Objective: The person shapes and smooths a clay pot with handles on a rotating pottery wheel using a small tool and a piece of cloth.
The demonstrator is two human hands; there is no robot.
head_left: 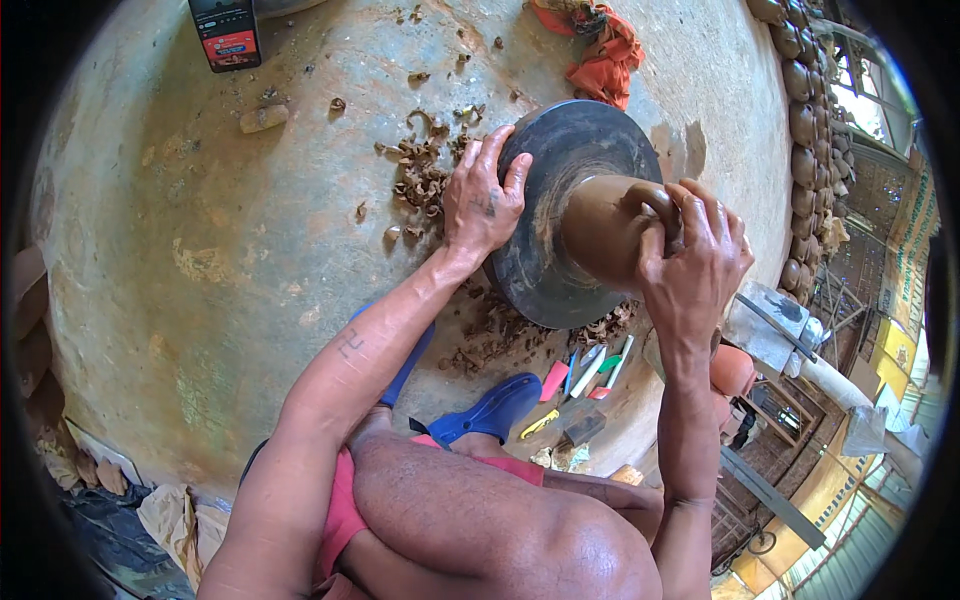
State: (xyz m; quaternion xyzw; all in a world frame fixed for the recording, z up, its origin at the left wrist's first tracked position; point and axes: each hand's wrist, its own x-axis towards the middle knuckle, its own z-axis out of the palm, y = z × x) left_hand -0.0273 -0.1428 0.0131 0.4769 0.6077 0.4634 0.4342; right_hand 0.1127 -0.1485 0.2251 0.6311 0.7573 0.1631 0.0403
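Grasping one clay pot [603,232] with right fingers [697,208]; left fingers [491,153] against one wheel [530,240], grip unclear.

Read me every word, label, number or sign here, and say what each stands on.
I won't copy wording; here is where it stands.
Black rectangular phone: screen print, mostly too small to read.
Flat yellow sheet, lower right: dark sideways lettering.
Long pale-yellow sheet above: lettering, partly blurred.
Bare left hand and left forearm: dark inked marks, no words.
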